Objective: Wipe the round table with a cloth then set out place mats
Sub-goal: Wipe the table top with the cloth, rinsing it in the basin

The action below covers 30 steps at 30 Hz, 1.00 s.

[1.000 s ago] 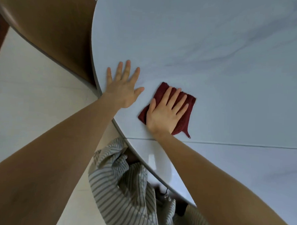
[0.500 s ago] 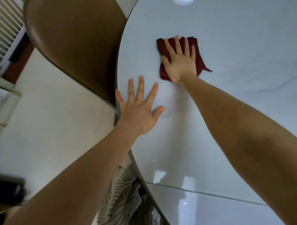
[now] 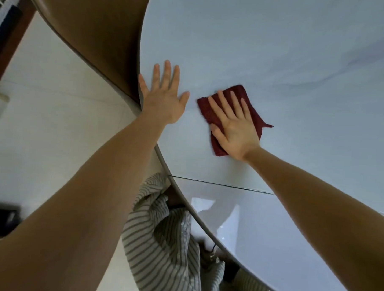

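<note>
A brown chair back (image 3: pixel 99 31) is seen at the left, against the edge of the round pale marbled surface (image 3: pixel 278 50). The left hand (image 3: pixel 164 95) is laid flat near that edge, fingers straight and spread, nothing held. Just beside it, the dark red cloth (image 3: pixel 212 115) is pressed flat under the right hand (image 3: pixel 233 127), fingers extended.

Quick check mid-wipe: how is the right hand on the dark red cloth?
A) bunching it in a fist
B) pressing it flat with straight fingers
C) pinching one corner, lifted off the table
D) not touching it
B: the right hand lies flat with fingers straight on the dark red cloth, which is spread on the round table.
</note>
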Each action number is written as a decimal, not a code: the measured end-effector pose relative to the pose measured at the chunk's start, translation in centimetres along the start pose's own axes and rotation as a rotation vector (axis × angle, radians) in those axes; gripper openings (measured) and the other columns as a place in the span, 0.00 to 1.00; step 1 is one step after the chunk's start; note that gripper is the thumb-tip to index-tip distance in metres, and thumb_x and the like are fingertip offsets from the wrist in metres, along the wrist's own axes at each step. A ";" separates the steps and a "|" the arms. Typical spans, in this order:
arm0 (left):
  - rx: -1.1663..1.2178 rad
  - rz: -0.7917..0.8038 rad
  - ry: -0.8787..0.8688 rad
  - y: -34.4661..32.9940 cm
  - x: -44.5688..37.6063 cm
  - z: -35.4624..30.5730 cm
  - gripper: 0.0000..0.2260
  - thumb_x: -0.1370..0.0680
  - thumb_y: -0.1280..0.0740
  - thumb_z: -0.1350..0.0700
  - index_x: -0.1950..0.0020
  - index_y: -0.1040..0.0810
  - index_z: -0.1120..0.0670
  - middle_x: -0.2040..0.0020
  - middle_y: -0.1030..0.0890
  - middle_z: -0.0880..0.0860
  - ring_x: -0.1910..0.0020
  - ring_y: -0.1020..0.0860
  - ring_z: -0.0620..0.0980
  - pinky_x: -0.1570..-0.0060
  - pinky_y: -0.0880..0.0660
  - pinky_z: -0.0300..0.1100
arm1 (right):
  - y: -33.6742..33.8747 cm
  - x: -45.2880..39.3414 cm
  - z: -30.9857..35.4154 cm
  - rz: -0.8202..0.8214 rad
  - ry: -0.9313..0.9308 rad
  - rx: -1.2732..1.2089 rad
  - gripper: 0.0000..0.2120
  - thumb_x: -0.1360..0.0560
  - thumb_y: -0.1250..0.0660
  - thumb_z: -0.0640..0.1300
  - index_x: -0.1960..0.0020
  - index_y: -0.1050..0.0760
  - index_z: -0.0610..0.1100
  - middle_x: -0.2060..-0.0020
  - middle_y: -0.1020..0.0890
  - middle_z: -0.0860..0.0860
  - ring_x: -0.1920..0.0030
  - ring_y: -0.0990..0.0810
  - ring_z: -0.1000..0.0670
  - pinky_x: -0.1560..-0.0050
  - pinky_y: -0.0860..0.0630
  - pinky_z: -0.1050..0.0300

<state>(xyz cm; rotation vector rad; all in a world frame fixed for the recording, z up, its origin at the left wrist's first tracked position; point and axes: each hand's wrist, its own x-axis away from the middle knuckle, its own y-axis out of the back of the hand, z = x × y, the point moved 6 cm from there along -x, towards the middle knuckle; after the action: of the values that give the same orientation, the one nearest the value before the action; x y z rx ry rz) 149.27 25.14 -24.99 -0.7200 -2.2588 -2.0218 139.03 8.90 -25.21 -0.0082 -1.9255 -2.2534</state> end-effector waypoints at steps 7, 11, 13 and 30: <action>0.183 0.048 0.088 0.0 3.5 -0.4 0.36 0.19 0.48 0.38 0.22 0.64 0.52 0.24 0.68 0.60 0.24 0.66 0.59 0.26 0.62 0.54 | -2.2 16.6 7.9 -0.083 -0.450 -0.012 0.31 0.20 0.50 0.56 0.21 0.46 0.43 0.22 0.45 0.42 0.23 0.50 0.37 0.24 0.50 0.39; 0.581 -0.100 0.224 1.6 4.7 1.4 0.47 0.24 0.31 0.46 0.22 0.64 0.59 0.23 0.63 0.62 0.23 0.55 0.59 0.24 0.51 0.47 | -3.0 16.1 13.1 -0.047 -0.541 -0.026 0.32 0.20 0.50 0.57 0.22 0.44 0.41 0.23 0.43 0.39 0.24 0.46 0.35 0.26 0.47 0.37; 0.807 -0.062 0.355 1.2 3.9 3.2 0.45 0.26 0.28 0.49 0.22 0.54 0.62 0.23 0.46 0.62 0.27 0.39 0.60 0.28 0.39 0.47 | -2.7 13.1 13.6 -0.070 -0.590 -0.032 0.31 0.20 0.50 0.57 0.22 0.43 0.41 0.24 0.42 0.39 0.24 0.45 0.35 0.26 0.47 0.36; 1.241 0.100 0.347 -0.6 3.6 7.3 0.18 0.26 0.27 0.54 0.44 0.23 0.66 0.47 0.19 0.60 0.49 0.18 0.57 0.52 0.19 0.54 | 2.3 -15.3 8.0 -0.114 -0.187 0.060 0.28 0.18 0.57 0.56 0.20 0.53 0.46 0.21 0.51 0.45 0.22 0.55 0.41 0.23 0.59 0.46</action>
<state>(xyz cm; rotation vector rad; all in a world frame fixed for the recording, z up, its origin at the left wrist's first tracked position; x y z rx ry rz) 147.95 33.19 -25.56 -0.2823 -2.5089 -0.3619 153.51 18.37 -23.49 -0.1085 -2.1380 -2.3410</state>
